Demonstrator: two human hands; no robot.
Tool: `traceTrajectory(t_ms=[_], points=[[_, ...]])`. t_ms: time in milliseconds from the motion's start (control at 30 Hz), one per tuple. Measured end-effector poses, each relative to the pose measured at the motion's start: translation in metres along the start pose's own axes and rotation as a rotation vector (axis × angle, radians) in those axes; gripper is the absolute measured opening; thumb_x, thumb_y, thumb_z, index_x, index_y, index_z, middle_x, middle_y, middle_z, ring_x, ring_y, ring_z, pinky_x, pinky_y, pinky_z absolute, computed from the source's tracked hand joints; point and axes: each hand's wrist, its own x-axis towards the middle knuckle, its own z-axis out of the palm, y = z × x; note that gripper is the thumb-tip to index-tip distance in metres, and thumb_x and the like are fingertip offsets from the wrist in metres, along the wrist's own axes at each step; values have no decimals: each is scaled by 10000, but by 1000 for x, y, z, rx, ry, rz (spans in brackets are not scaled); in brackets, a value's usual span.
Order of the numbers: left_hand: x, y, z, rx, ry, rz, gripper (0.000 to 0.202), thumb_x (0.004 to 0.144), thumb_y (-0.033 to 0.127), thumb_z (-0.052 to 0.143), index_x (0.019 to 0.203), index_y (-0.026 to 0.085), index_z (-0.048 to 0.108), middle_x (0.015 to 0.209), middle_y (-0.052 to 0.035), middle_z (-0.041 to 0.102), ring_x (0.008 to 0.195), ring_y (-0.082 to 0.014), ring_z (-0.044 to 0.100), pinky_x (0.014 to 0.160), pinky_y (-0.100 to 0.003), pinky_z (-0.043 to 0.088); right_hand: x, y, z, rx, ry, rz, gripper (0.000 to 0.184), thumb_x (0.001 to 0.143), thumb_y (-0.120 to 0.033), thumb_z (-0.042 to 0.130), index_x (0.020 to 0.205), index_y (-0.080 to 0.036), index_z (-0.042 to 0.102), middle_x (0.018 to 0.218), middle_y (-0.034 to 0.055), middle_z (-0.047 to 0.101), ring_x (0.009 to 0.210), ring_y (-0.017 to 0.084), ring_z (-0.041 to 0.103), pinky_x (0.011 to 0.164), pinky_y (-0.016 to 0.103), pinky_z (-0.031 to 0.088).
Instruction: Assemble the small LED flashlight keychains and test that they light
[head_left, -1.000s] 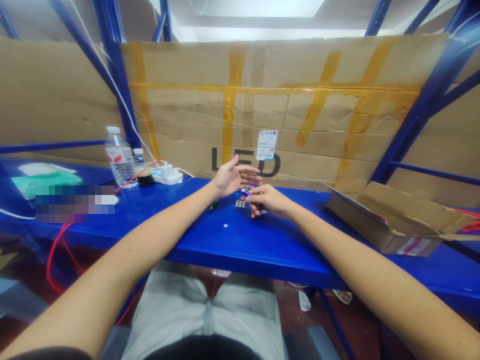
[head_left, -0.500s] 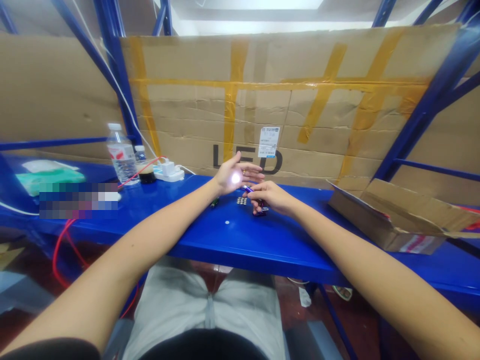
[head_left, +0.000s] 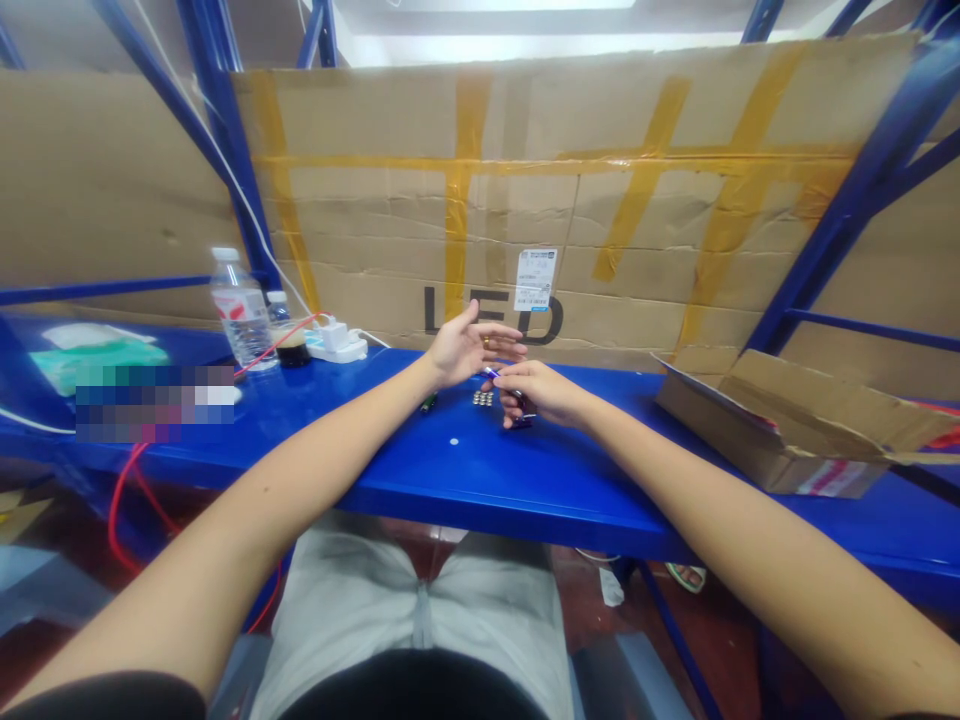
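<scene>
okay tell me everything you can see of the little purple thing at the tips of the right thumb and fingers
The little purple thing looks slim and shiny, violet-blue with a pale end. It might be metal. The right hand pinches it, covering part of it. The pale end points toward the open left hand, whose palm shows no lit spot. Finer parts are too small to make out.

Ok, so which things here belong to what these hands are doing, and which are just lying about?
Likely part of the job:
slim purple item, held in the right hand
small silvery pieces
shiny purple piece by that hand
small dark-green item

Probably just lying about:
open cardboard box
clear bottle
container of dark liquid
white power strip
</scene>
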Motion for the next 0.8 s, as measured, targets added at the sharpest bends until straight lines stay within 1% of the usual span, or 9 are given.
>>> traceTrajectory(t_ms=[67, 167, 300, 467, 633, 800], points=[[0, 0, -1, -4, -1, -8, 852, 860, 807, 319, 1119, 113, 740, 1095, -202, 750, 1105, -341, 663, 961, -471, 454, 0, -1, 1, 62, 24, -1, 146, 800, -246, 719, 855, -115, 687, 482, -67, 431, 418, 100, 438, 511, 344, 561], [1, -1, -3, -15, -17, -18, 859, 860, 806, 320, 1163, 110, 722, 1119, -208, 742, 1103, -340, 664, 956, -473, 456, 0, -1, 1, 103, 68, 4, 106, 783, -193, 710, 844, -108, 688, 479, -72, 392, 414, 96, 402, 483, 342, 541], [1, -1, -4, -20, -19, -17, 870, 861, 812, 295, 1156, 116, 726, 1100, -201, 748, 1093, -343, 667, 947, -475, 457, -1, -3, 1, 101, 114, 0, 83, 786, -179, 708, 831, -113, 687, 496, -61, 405, 428, 94, 402, 498, 343, 546], [0, 0, -3, -25, -13, -16, 860, 870, 801, 295, 1165, 114, 720, 1111, -204, 744, 1107, -346, 662, 966, -490, 446, -1, -4, 2, 91, 129, 19, 25, 790, -143, 684, 794, -120, 677, 490, -60, 408, 417, 85, 382, 491, 335, 547], [0, 1, -2, -16, -6, -10, 872, 865, 813, 281, 1172, 126, 721, 1105, -195, 748, 1113, -353, 660, 972, -497, 444, -1, -2, 0, 63, 117, -4, 68, 795, -184, 715, 808, -124, 685, 491, -55, 423, 429, 98, 422, 500, 334, 554], [1, 0, -4, -25, -15, -12, 863, 869, 803, 295, 1161, 111, 722, 1134, -208, 738, 1114, -349, 663, 974, -494, 450, 0, -3, 0, 41, 112, 12, 61, 790, -176, 703, 803, -118, 690, 476, -49, 447, 423, 108, 441, 483, 331, 550]])
